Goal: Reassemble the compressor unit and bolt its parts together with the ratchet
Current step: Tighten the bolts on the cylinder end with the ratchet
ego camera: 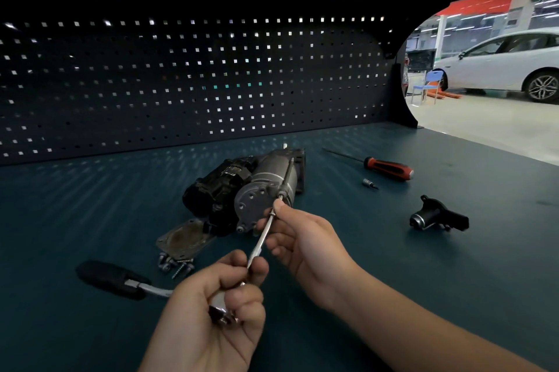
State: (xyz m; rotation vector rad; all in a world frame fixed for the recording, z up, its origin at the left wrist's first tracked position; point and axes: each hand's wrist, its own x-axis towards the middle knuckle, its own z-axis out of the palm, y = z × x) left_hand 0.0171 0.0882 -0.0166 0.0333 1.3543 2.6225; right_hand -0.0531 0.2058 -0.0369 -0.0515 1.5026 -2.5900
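The compressor unit (260, 187), a grey cylinder joined to a black motor body, lies on its side in the middle of the green bench. My left hand (217, 308) grips the chrome head of the ratchet (151, 288), whose black handle points left across the bench. A thin extension bar (260, 241) runs from the ratchet head up to a long bolt (286, 176) on the cylinder's side. My right hand (302, 238) pinches the extension bar near its tip, right by the cylinder's round end cap.
A flat metal cover plate (184, 240) lies in front of the compressor, with several loose screws (177, 264) beside it. To the right lie a red-and-black screwdriver (388, 167), a small socket bit (369, 183) and a black fitting (438, 216). A dark pegboard (187, 78) backs the bench.
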